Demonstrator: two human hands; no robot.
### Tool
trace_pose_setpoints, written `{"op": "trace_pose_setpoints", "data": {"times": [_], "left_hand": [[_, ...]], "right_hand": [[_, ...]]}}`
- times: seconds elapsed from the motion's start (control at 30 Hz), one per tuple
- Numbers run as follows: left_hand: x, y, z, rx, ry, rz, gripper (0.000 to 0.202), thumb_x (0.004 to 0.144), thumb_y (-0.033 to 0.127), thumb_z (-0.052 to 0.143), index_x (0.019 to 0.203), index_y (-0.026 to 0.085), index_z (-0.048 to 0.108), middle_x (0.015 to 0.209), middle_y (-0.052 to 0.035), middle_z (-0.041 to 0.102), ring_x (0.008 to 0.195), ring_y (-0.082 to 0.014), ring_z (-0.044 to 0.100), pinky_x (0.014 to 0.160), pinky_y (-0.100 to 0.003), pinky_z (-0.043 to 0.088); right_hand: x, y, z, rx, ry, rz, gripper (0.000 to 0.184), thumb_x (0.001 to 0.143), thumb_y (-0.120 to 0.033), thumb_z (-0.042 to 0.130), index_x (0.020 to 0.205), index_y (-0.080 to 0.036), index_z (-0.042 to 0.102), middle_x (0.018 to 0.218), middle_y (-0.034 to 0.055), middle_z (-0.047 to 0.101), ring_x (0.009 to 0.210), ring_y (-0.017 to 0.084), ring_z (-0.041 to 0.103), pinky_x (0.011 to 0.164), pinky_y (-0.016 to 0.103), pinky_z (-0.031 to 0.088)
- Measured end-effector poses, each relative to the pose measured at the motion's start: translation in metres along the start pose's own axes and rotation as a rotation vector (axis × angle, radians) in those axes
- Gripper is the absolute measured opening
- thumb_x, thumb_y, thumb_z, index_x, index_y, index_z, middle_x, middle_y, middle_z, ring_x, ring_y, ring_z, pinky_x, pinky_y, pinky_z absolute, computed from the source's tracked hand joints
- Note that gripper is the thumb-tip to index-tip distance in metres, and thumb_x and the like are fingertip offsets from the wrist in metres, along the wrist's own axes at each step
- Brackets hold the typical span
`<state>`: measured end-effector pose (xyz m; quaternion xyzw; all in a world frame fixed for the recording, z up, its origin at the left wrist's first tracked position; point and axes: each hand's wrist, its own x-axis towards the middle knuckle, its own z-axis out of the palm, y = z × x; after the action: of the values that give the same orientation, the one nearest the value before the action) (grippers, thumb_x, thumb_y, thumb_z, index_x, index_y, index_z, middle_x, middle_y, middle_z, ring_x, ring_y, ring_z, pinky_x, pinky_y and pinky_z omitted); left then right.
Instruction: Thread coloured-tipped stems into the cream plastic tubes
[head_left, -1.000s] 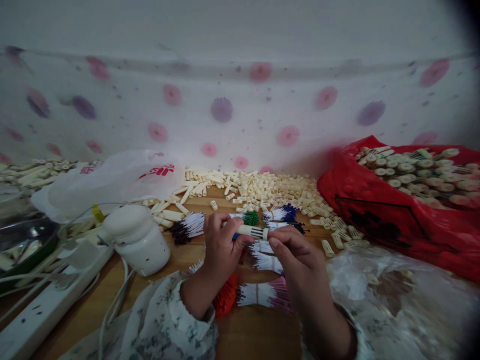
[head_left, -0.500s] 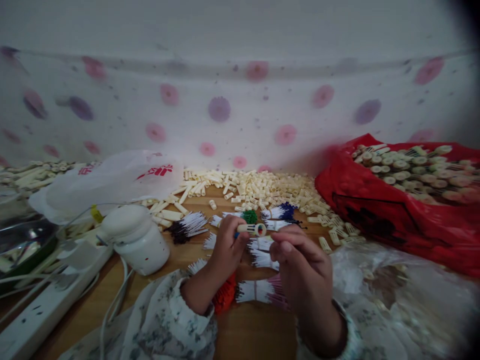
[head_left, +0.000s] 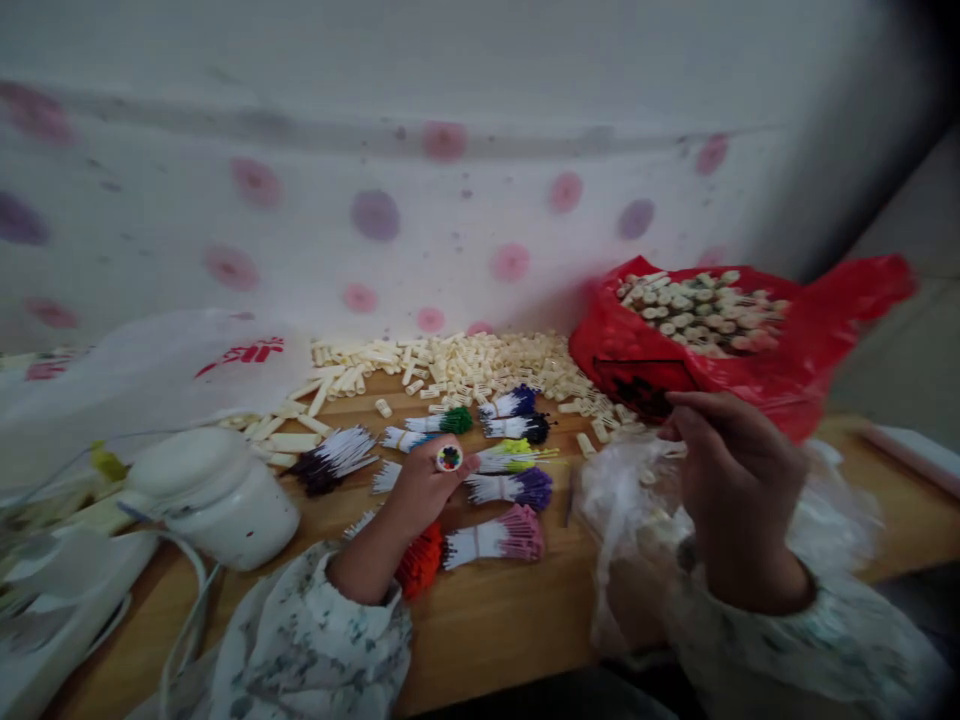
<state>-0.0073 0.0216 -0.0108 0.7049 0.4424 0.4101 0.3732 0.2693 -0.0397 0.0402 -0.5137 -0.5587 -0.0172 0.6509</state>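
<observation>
My left hand is closed around a cream multicolour pen barrel, its round end turned toward me with several coloured tips showing inside. Below and to the right of that hand lie bundles of white pen refills with coloured ends: pink, purple, yellow and orange-red. My right hand is raised over the clear plastic bag, in front of the red bag. Its thumb and fingertips are pinched together; whatever may be between them is hidden.
A red plastic bag full of cream pen barrels stands at the back right. Small cream pieces are heaped along the wall. At left are a white jar, a power strip with cables, and a white plastic bag.
My right hand has moved away from the pen barrel, to the right toward the red bag. My left hand has turned the barrel's end toward me. The view has swung right.
</observation>
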Motion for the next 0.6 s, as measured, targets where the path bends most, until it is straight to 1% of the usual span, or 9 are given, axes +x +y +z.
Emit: {"op": "trace_pose_setpoints", "data": {"times": [0.03,0.1,0.17,0.23,0.27,0.33,0.43,0.53,0.6], "left_hand": [[0.0,0.0,0.0,0.014,-0.013,-0.003,0.04,0.079,0.052,0.057,0.058,0.019,0.045,0.055,0.0035,0.041,0.054,-0.0127,0.041,0.052,-0.025,0.032],[-0.001,0.0,0.0,0.028,-0.039,0.003,0.039,0.08,0.05,0.056,0.059,0.019,0.046,0.055,0.0037,0.042,0.054,-0.0126,0.041,0.053,-0.025,0.031],[-0.002,0.002,0.001,0.042,-0.053,0.015,0.037,0.08,0.047,0.056,0.058,0.019,0.048,0.054,0.004,0.042,0.053,-0.0124,0.041,0.053,-0.025,0.031],[-0.003,0.005,0.002,0.062,-0.048,0.036,0.035,0.08,0.045,0.056,0.057,0.019,0.049,0.053,0.0039,0.042,0.053,-0.0126,0.041,0.053,-0.025,0.031],[-0.003,0.006,0.002,0.073,-0.046,0.047,0.035,0.08,0.045,0.056,0.057,0.019,0.049,0.052,0.0037,0.043,0.053,-0.0128,0.041,0.053,-0.025,0.031],[-0.003,0.007,0.003,0.082,-0.036,0.064,0.035,0.08,0.044,0.056,0.055,0.019,0.049,0.051,0.0034,0.043,0.051,-0.013,0.041,0.051,-0.026,0.031],[-0.002,0.006,0.004,0.091,-0.029,0.066,0.033,0.08,0.042,0.057,0.056,0.02,0.05,0.05,0.0036,0.042,0.049,-0.0125,0.04,0.049,-0.025,0.03],[-0.001,0.004,0.004,0.117,-0.02,0.074,0.032,0.08,0.041,0.057,0.057,0.02,0.051,0.05,0.0038,0.043,0.049,-0.0123,0.04,0.05,-0.025,0.031],[-0.001,0.004,0.004,0.127,-0.017,0.071,0.032,0.08,0.041,0.057,0.056,0.02,0.051,0.049,0.0044,0.041,0.049,-0.0118,0.039,0.05,-0.025,0.03]], "right_hand": [[-0.001,0.009,-0.015,-0.116,-0.075,0.037,0.015,0.083,-0.03,0.058,0.093,-0.024,0.067,0.072,0.0013,0.062,0.061,0.017,0.057,0.057,0.03,0.043],[-0.01,0.028,-0.04,-0.311,-0.268,0.063,0.016,0.081,-0.033,0.059,0.087,-0.021,0.068,0.075,0.0033,0.067,0.064,0.019,0.061,0.059,0.032,0.046],[-0.024,0.047,-0.058,-0.458,-0.462,0.064,0.017,0.081,-0.031,0.056,0.085,-0.02,0.069,0.082,0.0053,0.07,0.073,0.021,0.064,0.066,0.034,0.048],[-0.039,0.063,-0.069,-0.579,-0.576,0.069,0.02,0.082,-0.025,0.051,0.086,-0.018,0.07,0.086,0.0073,0.071,0.078,0.023,0.065,0.072,0.036,0.049],[-0.044,0.069,-0.073,-0.633,-0.608,0.076,0.023,0.082,-0.021,0.049,0.087,-0.017,0.071,0.088,0.0085,0.071,0.08,0.023,0.066,0.074,0.036,0.05],[-0.051,0.079,-0.078,-0.708,-0.633,0.087,0.028,0.08,-0.014,0.045,0.09,-0.015,0.071,0.092,0.011,0.071,0.083,0.024,0.066,0.077,0.037,0.05],[-0.052,0.088,-0.073,-0.725,-0.658,0.088,0.032,0.079,-0.009,0.044,0.098,-0.016,0.07,0.1,0.0105,0.07,0.091,0.024,0.065,0.083,0.037,0.048],[-0.047,0.094,-0.061,-0.734,-0.698,0.092,0.028,0.082,-0.012,0.046,0.097,-0.016,0.07,0.096,0.0099,0.071,0.091,0.022,0.065,0.082,0.032,0.046],[-0.043,0.099,-0.051,-0.76,-0.697,0.107,0.023,0.084,-0.018,0.047,0.091,-0.014,0.069,0.088,0.0108,0.07,0.084,0.021,0.066,0.076,0.031,0.045]]}}
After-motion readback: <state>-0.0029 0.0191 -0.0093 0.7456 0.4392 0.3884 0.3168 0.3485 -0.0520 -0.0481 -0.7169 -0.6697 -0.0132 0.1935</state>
